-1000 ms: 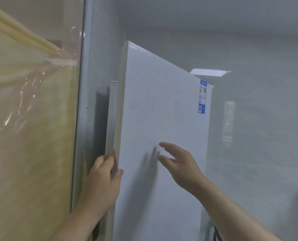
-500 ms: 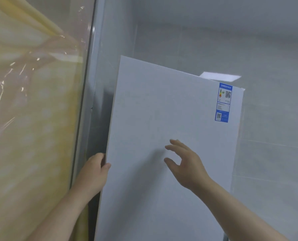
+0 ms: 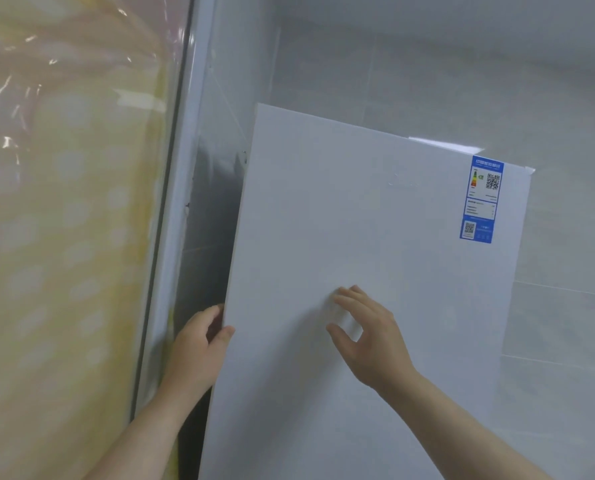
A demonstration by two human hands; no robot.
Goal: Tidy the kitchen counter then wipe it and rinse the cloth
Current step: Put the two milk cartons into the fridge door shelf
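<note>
Left hand (image 3: 199,344) curled round the left edge of the door (image 3: 358,220) and right hand (image 3: 369,337) loosely spread with fingertips on its front, I was probably pressing it fully shut; counter and cloth were out of view.

Soft, dim, bluish light; glare streaks on film (image 3: 29,81) at left; dark shadow beside door (image 3: 358,220); slight blur, bowed edges.
</note>
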